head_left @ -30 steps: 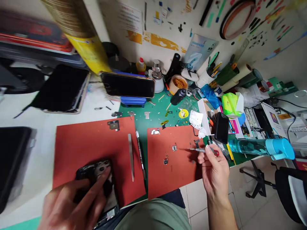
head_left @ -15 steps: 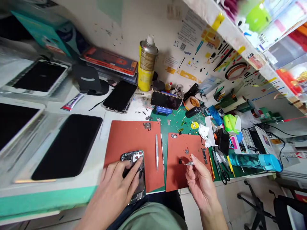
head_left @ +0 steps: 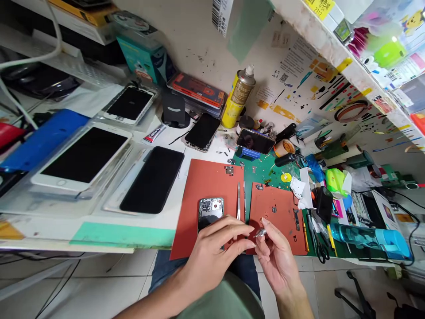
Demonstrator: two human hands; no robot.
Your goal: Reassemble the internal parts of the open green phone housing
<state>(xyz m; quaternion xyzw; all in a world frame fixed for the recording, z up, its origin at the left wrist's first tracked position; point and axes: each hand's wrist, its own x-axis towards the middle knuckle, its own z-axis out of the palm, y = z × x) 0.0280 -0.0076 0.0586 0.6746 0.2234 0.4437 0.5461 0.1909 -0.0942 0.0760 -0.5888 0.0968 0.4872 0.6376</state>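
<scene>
My left hand [head_left: 221,250] reaches toward my right hand, thumb and index finger apart, with a gap between them and nothing visible in it. My right hand [head_left: 277,254] pinches a small metallic part [head_left: 260,232] between thumb and fingers, its thin end pointing at the left fingertips. Behind my left hand, an opened phone body [head_left: 211,210] lies on the left red mat [head_left: 191,199], its lower part hidden by the hand. Silver tweezers [head_left: 238,201] lie at that mat's right edge. Small parts, one a metal piece [head_left: 274,209], rest on the right red mat [head_left: 282,199].
A black phone screen [head_left: 152,179] lies left of the mats. Behind stand a yellow spray can [head_left: 237,97] and a phone on a blue stand [head_left: 255,141]. To the right are scissors [head_left: 320,243] and a blue bottle [head_left: 370,239]. A shelf [head_left: 318,48] overhangs the upper right.
My left hand has left the phone body and moved right, close to my right hand, which still holds the metallic part. The view has turned left.
</scene>
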